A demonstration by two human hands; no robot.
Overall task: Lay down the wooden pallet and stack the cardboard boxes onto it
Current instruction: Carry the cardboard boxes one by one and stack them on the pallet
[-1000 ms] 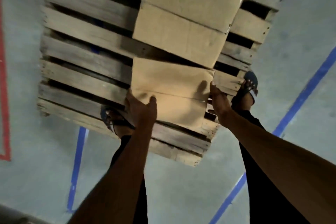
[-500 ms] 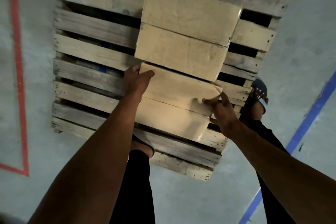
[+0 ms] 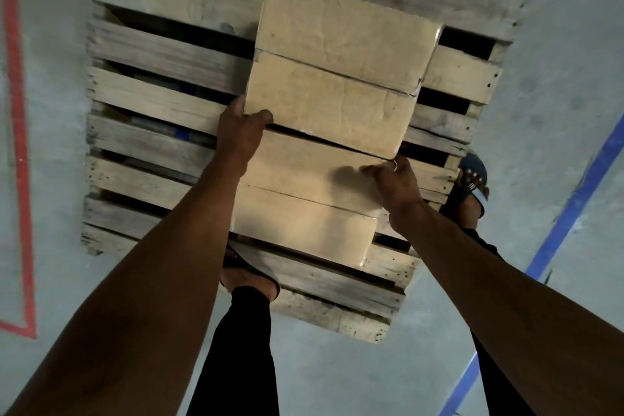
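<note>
The wooden pallet (image 3: 152, 101) lies flat on the grey floor. Two cardboard boxes sit on it, one behind the other. The far box (image 3: 337, 67) rests in the pallet's middle. The near box (image 3: 304, 203) sits just in front of it, a narrow dark gap between them on the left. My left hand (image 3: 241, 132) grips the near box's far left corner, thumb on top at the seam. My right hand (image 3: 395, 182) holds its far right corner, fingers curled over the top edge.
My left foot (image 3: 250, 275) in a sandal stands on the pallet's near boards. My right foot (image 3: 471, 186) in a blue sandal is at the pallet's right edge. A red floor line (image 3: 20, 145) runs at left, a blue line (image 3: 574, 199) at right.
The near box has moved forward up to the far box. Both hands have shifted from its near corners to its far corners.
</note>
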